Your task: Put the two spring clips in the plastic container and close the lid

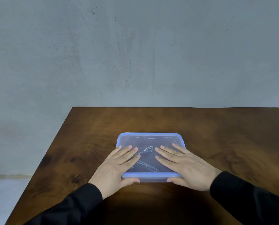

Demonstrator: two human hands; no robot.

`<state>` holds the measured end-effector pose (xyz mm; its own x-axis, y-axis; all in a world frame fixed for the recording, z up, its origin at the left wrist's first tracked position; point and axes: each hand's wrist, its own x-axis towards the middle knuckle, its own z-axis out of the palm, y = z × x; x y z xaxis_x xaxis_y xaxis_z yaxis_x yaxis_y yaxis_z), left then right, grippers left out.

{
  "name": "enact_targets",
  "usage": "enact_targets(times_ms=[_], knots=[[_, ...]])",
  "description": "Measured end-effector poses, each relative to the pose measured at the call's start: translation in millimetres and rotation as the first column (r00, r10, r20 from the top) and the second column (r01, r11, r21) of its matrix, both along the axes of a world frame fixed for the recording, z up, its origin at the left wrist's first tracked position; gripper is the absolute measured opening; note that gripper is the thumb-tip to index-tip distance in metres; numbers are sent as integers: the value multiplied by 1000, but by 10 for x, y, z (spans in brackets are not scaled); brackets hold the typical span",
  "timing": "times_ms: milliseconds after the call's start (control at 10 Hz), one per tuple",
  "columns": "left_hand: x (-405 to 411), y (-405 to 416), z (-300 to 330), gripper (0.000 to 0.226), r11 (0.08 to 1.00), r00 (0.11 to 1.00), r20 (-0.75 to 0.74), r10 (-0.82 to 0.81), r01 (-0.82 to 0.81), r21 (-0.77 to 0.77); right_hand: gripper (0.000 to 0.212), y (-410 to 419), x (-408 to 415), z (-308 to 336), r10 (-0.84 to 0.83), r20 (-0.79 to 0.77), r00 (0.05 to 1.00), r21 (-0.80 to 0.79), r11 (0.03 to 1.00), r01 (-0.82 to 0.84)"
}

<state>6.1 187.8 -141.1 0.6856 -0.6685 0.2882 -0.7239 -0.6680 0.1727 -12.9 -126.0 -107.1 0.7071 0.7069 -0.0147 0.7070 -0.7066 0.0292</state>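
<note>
**Two hands flat on one lidded container, two clips inside**

One grey wall (135, 51) fills the upper half of the view. Below it lies one dark wooden tabletop (216, 135), its left edge running diagonally toward the near corner. Two black sleeves (80, 202) reach in from the bottom.

One plastic container (153, 179) sits on the tabletop near the middle, with one blue-rimmed clear lid (150, 138) lying over it. The left hand (117, 166) rests palm down on the lid's left part, fingers spread and flat, thumb hooked over the near edge. The right hand (184, 164) mirrors it on the right part, fingers likewise spread, thumb at the near edge. Neither hand closes around anything; both press flat.

Two metal spring clips show through the lid between the hands: one clip (146, 150) farther away, the other clip (149, 167) nearer the front edge.
</note>
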Motion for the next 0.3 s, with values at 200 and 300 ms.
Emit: enact_targets(times_ms=[200, 300], knots=[[-37, -16, 67, 77, 1000, 1000, -16, 7, -7, 7, 79, 28, -30, -3, -53, 0, 999, 37, 998, 53], [-105, 64, 182, 82, 998, 996, -87, -7, 2, -57, 85, -20, -133, 23, -98, -98, 990, 118, 987, 109]])
